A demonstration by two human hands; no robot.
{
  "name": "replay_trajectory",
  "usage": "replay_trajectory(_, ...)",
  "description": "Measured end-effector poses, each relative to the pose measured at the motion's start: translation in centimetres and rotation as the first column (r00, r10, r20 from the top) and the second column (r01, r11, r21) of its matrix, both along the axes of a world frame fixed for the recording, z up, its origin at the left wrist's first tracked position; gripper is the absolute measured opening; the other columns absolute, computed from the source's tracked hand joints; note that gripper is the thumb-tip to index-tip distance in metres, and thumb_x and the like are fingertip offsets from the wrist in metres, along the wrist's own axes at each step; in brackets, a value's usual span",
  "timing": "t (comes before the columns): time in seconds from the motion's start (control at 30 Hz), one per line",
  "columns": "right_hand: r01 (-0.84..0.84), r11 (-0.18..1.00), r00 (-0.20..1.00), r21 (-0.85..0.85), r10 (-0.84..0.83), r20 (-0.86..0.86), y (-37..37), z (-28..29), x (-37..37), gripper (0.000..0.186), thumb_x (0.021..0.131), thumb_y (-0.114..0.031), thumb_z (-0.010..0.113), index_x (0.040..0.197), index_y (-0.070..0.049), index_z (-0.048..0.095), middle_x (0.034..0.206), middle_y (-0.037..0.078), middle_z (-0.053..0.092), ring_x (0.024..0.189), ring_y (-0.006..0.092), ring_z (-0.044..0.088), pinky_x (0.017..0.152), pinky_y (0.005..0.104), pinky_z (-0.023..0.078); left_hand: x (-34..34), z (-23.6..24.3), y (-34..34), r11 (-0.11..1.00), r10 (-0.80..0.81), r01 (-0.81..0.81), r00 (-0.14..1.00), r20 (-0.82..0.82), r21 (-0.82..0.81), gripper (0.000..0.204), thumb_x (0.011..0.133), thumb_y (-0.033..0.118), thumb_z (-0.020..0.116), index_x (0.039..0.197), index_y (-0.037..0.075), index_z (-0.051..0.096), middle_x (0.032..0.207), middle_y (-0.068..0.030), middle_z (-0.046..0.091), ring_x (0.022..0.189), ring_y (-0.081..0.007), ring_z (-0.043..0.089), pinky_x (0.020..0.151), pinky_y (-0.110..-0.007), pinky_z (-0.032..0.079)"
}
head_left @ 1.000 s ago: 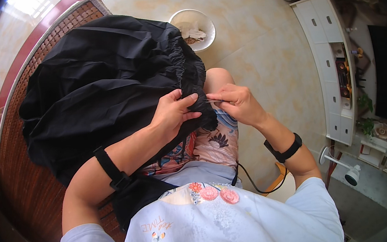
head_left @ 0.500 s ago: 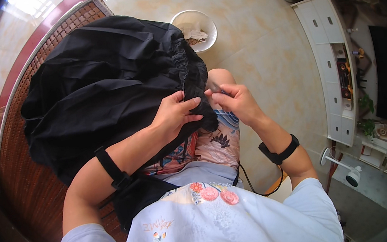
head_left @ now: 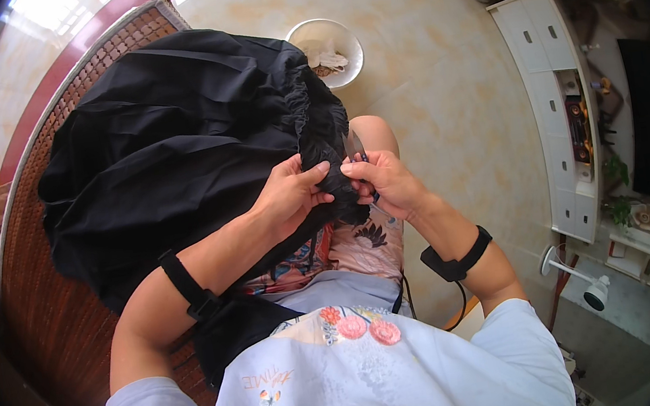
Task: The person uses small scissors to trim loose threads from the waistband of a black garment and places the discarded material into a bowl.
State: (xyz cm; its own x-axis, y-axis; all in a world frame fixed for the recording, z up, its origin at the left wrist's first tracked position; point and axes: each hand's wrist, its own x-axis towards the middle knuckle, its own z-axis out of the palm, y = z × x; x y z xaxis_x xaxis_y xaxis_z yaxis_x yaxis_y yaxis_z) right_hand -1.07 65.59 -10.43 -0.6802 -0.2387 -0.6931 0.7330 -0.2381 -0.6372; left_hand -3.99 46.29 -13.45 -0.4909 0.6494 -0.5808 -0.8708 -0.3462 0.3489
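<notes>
A large piece of black cloth with a gathered, ruffled edge spreads over my lap and the seat to my left. My left hand is closed, pinching that edge between thumb and fingers. Just to its right, my right hand is closed around small thread snips with a greyish metal blade and dark handle. The blade points away from me, over the cloth's right margin. Part of the snips is hidden by the fingers, and whether the blades touch the cloth I cannot tell.
A woven brown seat mat lies under the cloth at the left. On the tiled floor ahead stands a white bin with crumpled waste inside. White cabinets line the right side, near a white lamp.
My right hand has shifted slightly down and turned, so the snips now show with their blade pointing away from me. My left hand keeps its pinch on the cloth.
</notes>
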Motion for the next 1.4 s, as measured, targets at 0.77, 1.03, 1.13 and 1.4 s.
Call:
replay_trajectory(0.77,-0.004,0.897,0.938,0.442,0.156,-0.309,0.1,1.0,0.7,0.02,0.092,-0.017,0.063,0.103,-0.001,0.068,0.078,-0.004,0.064,0.07,0.0034,0.056,0.064,0.022,0.047,0.2,-0.3,-0.4,1.0,0.017,-0.016,0.998,-0.059,0.015,0.017,0.092,0.005,0.061,0.107,0.008,0.054,0.098,-0.0018,0.066,0.084,-0.0088,0.063,0.069,-0.023,0.05)
replay_trajectory(1.03,-0.129,0.839,0.873,0.529,0.349,-0.34,0.4,0.3,0.1,0.023,0.088,-0.017,0.07,0.103,0.0,0.068,0.079,-0.003,0.064,0.073,0.0042,0.054,0.065,0.0226,0.046,0.1,-0.6,-0.5,1.0,0.012,-0.01,0.998,-0.059,0.027,0.019,0.092,0.004,0.061,0.109,0.008,0.052,0.1,-0.0026,0.065,0.084,-0.0091,0.063,0.07,-0.023,0.051)
replay_trajectory(1.13,-0.147,0.75,0.821,0.645,0.456,-0.344,0.5,0.4,0.0,0.018,0.089,-0.017,0.069,0.096,-0.001,0.067,0.079,-0.005,0.062,0.072,0.0042,0.053,0.064,0.0227,0.045,0.1,-0.5,-0.3,0.999,0.037,-0.035,0.997,-0.068,0.03,0.021,0.092,0.003,0.061,0.11,0.006,0.052,0.102,-0.0034,0.066,0.086,-0.0098,0.064,0.07,-0.023,0.051)
replay_trajectory(1.4,-0.154,0.909,0.854,0.387,0.32,-0.41,-0.1,0.5,0.5,0.011,0.09,-0.015,0.065,0.089,-0.003,0.064,0.077,-0.007,0.056,0.07,0.0019,0.049,0.063,0.0206,0.042,0.7,-0.6,-1.0,0.991,0.036,-0.033,0.999,-0.017,0.128,0.02,0.093,0.006,0.06,0.112,0.006,0.056,0.104,-0.0036,0.066,0.089,-0.0126,0.065,0.073,-0.027,0.052)
